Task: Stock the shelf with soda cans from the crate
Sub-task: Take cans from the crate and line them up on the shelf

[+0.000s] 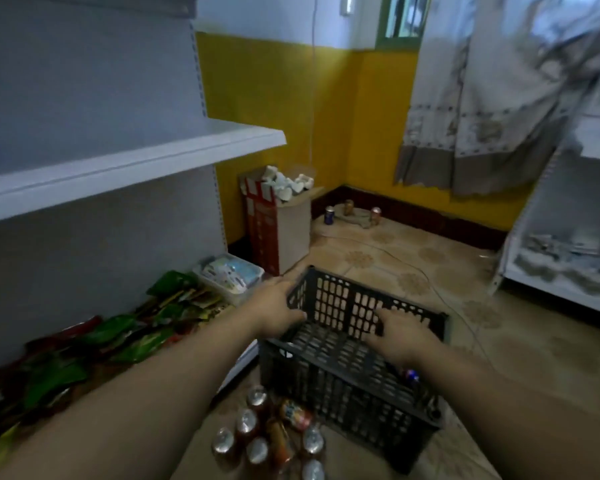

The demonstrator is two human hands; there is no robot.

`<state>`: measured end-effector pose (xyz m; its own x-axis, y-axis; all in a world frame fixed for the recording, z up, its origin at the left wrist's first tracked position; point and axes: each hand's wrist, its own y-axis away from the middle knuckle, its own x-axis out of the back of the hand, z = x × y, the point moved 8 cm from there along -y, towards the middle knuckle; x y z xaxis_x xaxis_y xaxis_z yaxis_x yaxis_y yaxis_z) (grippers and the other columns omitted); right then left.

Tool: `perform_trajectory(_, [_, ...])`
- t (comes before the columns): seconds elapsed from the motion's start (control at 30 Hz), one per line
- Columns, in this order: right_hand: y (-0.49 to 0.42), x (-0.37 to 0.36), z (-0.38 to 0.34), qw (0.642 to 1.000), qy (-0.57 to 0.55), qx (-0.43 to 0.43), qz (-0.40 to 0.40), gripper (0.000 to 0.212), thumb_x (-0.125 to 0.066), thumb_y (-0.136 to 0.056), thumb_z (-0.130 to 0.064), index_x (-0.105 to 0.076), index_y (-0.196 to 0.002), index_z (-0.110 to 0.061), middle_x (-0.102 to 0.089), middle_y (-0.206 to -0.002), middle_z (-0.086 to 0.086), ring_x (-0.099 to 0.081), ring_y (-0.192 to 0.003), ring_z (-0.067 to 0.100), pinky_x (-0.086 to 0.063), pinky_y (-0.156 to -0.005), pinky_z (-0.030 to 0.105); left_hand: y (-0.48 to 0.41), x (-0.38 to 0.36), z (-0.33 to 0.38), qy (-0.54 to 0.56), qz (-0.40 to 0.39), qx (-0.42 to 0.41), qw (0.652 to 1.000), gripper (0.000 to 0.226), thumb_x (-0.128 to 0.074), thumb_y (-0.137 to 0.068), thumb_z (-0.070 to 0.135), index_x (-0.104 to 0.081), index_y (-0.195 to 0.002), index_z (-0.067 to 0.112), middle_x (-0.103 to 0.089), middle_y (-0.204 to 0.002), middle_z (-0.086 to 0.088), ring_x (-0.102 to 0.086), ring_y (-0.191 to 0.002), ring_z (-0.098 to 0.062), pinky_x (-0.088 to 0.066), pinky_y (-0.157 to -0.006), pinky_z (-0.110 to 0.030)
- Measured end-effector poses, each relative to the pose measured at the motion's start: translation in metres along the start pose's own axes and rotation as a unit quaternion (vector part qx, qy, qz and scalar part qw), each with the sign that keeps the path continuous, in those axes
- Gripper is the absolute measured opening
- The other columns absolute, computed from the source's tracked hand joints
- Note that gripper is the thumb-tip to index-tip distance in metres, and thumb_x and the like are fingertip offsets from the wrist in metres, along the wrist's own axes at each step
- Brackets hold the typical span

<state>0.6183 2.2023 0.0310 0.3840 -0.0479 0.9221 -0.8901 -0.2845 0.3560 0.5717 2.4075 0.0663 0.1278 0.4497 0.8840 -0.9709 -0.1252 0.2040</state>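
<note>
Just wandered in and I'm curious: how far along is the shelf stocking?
Barely started. Done: soda cans sit out on the floor by the crate. In hand: the left hand and right hand hold the crate's walls. Left: the white shelf shows no cans, all need placing.

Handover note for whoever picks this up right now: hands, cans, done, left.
Left hand: grips the left rim of the crate.
Right hand: fingers curled over the crate's right rim.
Cans: a cluster of soda cans sits on the floor at the crate's near left corner, some upright, some lying. One can shows at the crate's right wall. Three far cans stand by the wall.
Done: no can visible on the white shelf.
Left: all the stocking, it seems.
</note>
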Motion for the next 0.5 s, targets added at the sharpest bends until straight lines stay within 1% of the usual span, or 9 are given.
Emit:
perform_trajectory(0.07, [-0.020, -0.020, 0.034, 0.999, -0.028, -0.028, -0.024, 0.073, -0.045, -0.094, -0.055, -0.022, -0.152, -0.018, -0.029, -0.156, 0.007, -0.034, -0.138, 0.027, -0.034, -0.111, 0.037, -0.034, -0.038, 0.011, -0.004, -0.041, -0.010, 0.999, 0.074, -0.062, -0.084, 0.046, -0.032, -0.147, 0.021, -0.031, -0.152, -0.005, -0.035, -0.134, -0.024, -0.033, -0.110, -0.034])
perform_trajectory(0.1, [-0.031, -0.031, 0.048, 0.998, -0.036, -0.037, -0.032, 0.074, -0.045, -0.095, -0.055, -0.021, -0.153, -0.017, -0.027, -0.156, 0.007, -0.034, -0.138, 0.027, -0.034, -0.111, 0.036, -0.050, -0.056, 0.014, -0.011, -0.065, -0.009, 0.998, 0.075, -0.061, -0.085, 0.047, -0.029, -0.148, 0.020, -0.028, -0.153, -0.005, -0.033, -0.136, -0.024, -0.032, -0.111, -0.034])
perform_trajectory(0.13, [-0.040, -0.039, 0.058, 0.997, -0.043, -0.042, -0.040, 0.072, -0.045, -0.095, -0.053, -0.023, -0.152, -0.016, -0.030, -0.155, 0.008, -0.036, -0.136, 0.027, -0.035, -0.109, 0.035, -0.063, -0.072, 0.013, -0.019, -0.085, -0.006, 0.996, 0.076, -0.060, -0.086, 0.047, -0.027, -0.149, 0.019, -0.026, -0.154, -0.005, -0.032, -0.137, -0.024, -0.030, -0.110, -0.033])
perform_trajectory(0.2, [-0.065, -0.060, 0.079, 0.995, -0.063, -0.044, -0.061, 0.060, -0.045, -0.097, -0.048, -0.032, -0.146, -0.016, -0.039, -0.146, 0.008, -0.042, -0.128, 0.026, -0.037, -0.102, 0.032, -0.096, -0.109, 0.011, -0.027, -0.125, -0.006, 0.992, 0.077, -0.058, -0.086, 0.049, -0.027, -0.149, 0.018, -0.026, -0.153, -0.005, -0.033, -0.136, -0.025, -0.031, -0.110, -0.033])
perform_trajectory(0.23, [-0.077, -0.069, 0.085, 0.994, -0.070, -0.042, -0.071, 0.055, -0.045, -0.098, -0.044, -0.033, -0.145, -0.017, -0.041, -0.143, 0.008, -0.044, -0.125, 0.025, -0.037, -0.100, 0.031, -0.112, -0.123, 0.007, -0.027, -0.135, -0.002, 0.990, 0.076, -0.058, -0.085, 0.050, -0.029, -0.149, 0.019, -0.028, -0.153, -0.005, -0.034, -0.135, -0.025, -0.032, -0.110, -0.034])
perform_trajectory(0.3, [-0.107, -0.091, 0.100, 0.990, -0.090, -0.050, -0.092, 0.051, -0.044, -0.100, -0.037, -0.032, -0.146, -0.018, -0.041, -0.142, 0.007, -0.044, -0.124, 0.024, -0.037, -0.099, 0.030, -0.148, -0.157, -0.002, -0.024, -0.161, 0.006, 0.987, 0.074, -0.059, -0.084, 0.049, -0.032, -0.147, 0.020, -0.031, -0.150, -0.006, -0.036, -0.133, -0.025, -0.033, -0.109, -0.034])
perform_trajectory(0.4, [-0.158, -0.127, 0.125, 0.979, -0.153, -0.089, -0.104, 0.055, -0.052, -0.097, -0.032, -0.033, -0.146, -0.020, -0.043, -0.142, 0.005, -0.045, -0.125, 0.022, -0.037, -0.099, 0.028, -0.196, -0.207, -0.008, -0.026, -0.214, 0.017, 0.976, 0.071, -0.060, -0.088, 0.042, -0.029, -0.148, 0.021, -0.026, -0.153, -0.006, -0.034, -0.135, -0.025, -0.033, -0.109, -0.033])
perform_trajectory(0.5, [-0.213, -0.167, 0.159, 0.963, -0.192, -0.162, -0.098, 0.059, -0.061, -0.091, -0.032, -0.037, -0.142, -0.018, -0.048, -0.134, 0.008, -0.050, -0.118, 0.023, -0.040, -0.094, 0.028, -0.244, -0.260, -0.002, -0.029, -0.237, 0.016, 0.971, 0.069, -0.062, -0.088, 0.038, -0.029, -0.147, 0.022, -0.027, -0.154, -0.002, -0.032, -0.138, -0.023, -0.033, -0.110, -0.033])
